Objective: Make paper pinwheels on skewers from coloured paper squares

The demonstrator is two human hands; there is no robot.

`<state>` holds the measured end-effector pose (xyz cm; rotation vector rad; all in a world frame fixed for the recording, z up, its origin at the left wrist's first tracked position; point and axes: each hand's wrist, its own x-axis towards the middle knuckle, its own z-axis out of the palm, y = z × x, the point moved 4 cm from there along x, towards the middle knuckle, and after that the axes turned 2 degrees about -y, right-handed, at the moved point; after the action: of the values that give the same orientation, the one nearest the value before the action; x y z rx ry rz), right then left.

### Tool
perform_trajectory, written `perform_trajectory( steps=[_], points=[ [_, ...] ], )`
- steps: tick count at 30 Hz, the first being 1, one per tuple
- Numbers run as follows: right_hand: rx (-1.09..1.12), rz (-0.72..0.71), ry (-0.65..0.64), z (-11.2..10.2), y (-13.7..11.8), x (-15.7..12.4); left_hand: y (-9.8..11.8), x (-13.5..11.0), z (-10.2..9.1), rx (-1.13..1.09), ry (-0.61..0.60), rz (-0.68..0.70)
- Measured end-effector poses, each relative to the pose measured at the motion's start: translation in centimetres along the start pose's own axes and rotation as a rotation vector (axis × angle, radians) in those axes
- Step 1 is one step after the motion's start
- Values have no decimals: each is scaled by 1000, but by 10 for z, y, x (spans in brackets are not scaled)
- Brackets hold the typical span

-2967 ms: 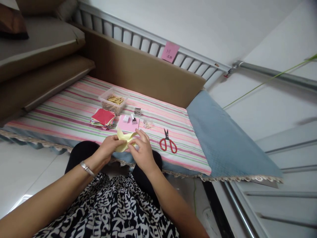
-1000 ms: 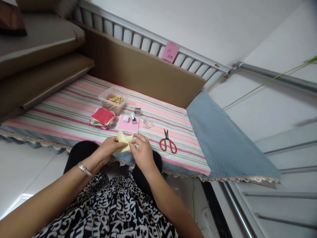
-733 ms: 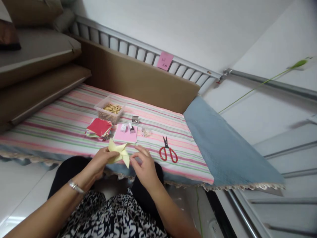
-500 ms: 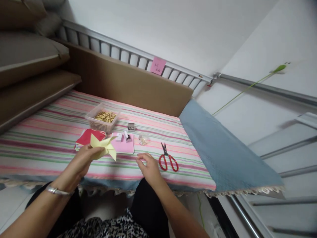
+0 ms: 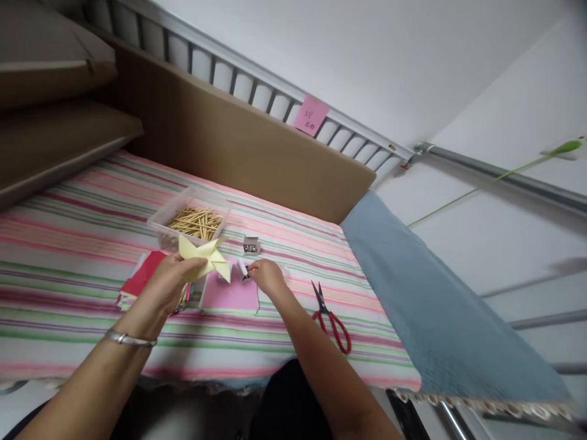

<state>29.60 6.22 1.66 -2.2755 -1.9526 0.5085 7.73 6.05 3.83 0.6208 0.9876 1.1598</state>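
My left hand (image 5: 173, 278) pinches a folded yellow paper pinwheel (image 5: 208, 260) in the air, over the pink paper's left edge. At a small open white box (image 5: 243, 269), my right hand (image 5: 266, 276) has its fingertips together at the opening; what they hold, if anything, is hidden. That box stands on a stack of pink paper squares (image 5: 229, 296). Just behind it is another small open box (image 5: 251, 245) with shiny little metal pieces. Red and other coloured paper (image 5: 144, 278) lies partly beneath my left hand.
A clear plastic tub (image 5: 158, 227) of thin wooden sticks (image 5: 197, 222) stands behind the pinwheel. Red-handled scissors (image 5: 331, 318) lie to the right on the striped cloth (image 5: 68, 244). A brown board (image 5: 238, 140) closes off the back, with stacked brown boxes (image 5: 59, 140) at left.
My right hand has moved forward and left, from the cloth's front area to the small white box. My left hand still holds the pinwheel, and the view has tilted and come closer.
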Motion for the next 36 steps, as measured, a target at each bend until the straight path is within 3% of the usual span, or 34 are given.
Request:
perform_trajectory(
  steps=[4,9,22,36],
  points=[
    [-122,46,-71,8,-11,11,0,3,6,51,-46,2],
    [-182,31,-66,12,-19,10,-2,4,8,106,-57,-25],
    [-66,23,38,21,-8,3,-18,12,5,152,-48,-51],
    [-17,-6,-31,20,-13,11,-24,21,-6,183,15,-75]
  ],
)
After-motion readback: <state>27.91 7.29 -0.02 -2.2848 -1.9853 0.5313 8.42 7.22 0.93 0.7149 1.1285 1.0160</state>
